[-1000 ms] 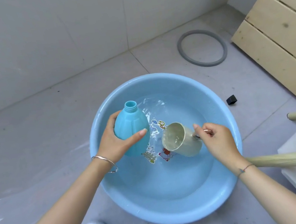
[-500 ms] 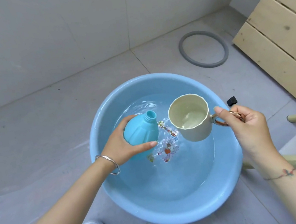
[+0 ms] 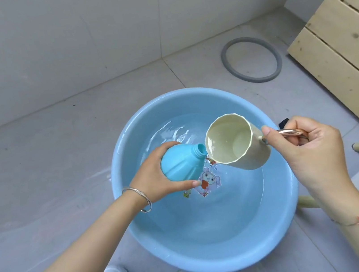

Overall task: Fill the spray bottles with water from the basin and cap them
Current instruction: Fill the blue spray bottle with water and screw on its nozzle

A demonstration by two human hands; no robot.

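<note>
My left hand [image 3: 156, 177] grips the tilted bottle [image 3: 183, 163] over the basin [image 3: 216, 257]; my right hand [image 3: 312, 150] pinches the cup [image 3: 236, 143] handle, rim touching the bottle's neck.

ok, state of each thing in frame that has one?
bottle: uncapped, tilted.
cup: tilted, rim at bottle's mouth.
basin: holds water.
left hand: grips bottle.
right hand: grips cup's handle.
</note>
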